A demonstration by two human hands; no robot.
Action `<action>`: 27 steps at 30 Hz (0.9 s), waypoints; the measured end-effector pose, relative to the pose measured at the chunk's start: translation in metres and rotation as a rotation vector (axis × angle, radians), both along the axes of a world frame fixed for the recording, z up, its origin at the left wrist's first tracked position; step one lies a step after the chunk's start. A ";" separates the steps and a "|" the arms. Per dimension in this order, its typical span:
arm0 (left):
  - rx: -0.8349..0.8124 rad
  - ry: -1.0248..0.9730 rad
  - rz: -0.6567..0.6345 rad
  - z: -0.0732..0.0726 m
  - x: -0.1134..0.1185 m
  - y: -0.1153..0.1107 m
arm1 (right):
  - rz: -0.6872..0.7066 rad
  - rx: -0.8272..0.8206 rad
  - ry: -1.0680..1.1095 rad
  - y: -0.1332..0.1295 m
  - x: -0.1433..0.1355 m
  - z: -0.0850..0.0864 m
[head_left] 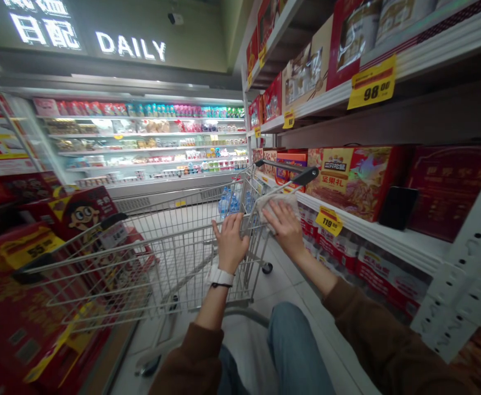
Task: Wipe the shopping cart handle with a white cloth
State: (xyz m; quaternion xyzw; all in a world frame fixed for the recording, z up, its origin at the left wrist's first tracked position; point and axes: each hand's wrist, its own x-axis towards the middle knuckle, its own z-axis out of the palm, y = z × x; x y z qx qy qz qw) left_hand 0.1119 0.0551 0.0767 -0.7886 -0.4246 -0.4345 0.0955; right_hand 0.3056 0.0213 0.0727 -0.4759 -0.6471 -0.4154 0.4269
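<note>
A wire shopping cart (pixel 183 247) stands sideways before me, its handle end on the right. My left hand (pixel 230 241) rests on the cart's wire side near that end, fingers spread, with a white band round the wrist. My right hand (pixel 284 225) lies on a pale cloth (pixel 279 206), which it presses against the wire just below the black-ended handle (pixel 305 176). The fingers of this hand are stretched out over the cloth. Through the wires, blue-tinted bottles (pixel 229 202) show at the far side.
Shelves (pixel 413 247) with gift boxes (pixel 347 178) and a dark phone (pixel 397 207) run close along the right. Red boxes (pixel 14 307) are stacked at the left. A lit refrigerated display (pixel 150 148) spans the back. Cart wheels (pixel 267 267) stand on the tiled floor.
</note>
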 end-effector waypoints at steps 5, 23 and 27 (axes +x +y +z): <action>-0.008 0.002 -0.007 0.000 -0.001 0.000 | -0.039 0.036 0.040 -0.010 0.024 0.013; -0.024 -0.022 0.016 0.002 0.004 -0.006 | -0.002 0.004 0.132 -0.004 -0.005 -0.061; 0.003 -0.008 0.015 -0.001 0.005 -0.006 | 0.028 -0.070 0.083 -0.021 -0.010 -0.076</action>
